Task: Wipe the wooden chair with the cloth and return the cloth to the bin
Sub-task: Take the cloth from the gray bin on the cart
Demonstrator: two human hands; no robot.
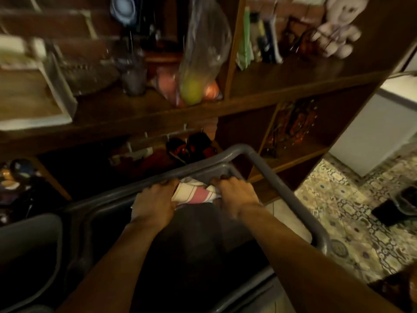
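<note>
A white cloth with pink stripes (194, 194) is bunched between both hands at the far inner corner of a grey plastic bin (288, 186). My left hand (155, 199) grips its left side and my right hand (237, 193) grips its right side, knuckles up. Both hands reach down inside the bin, just below its far rim. The bin's inside is dark and its contents cannot be made out. No wooden chair shows in this blurred view.
A dark wooden shelf unit (248, 96) stands right behind the bin, holding a clear bag of fruit (196, 86), bottles, a tray (45, 114) and a plush toy (338, 30). A second grey bin (29, 240) is at left. Patterned floor tiles (352, 222) lie to the right.
</note>
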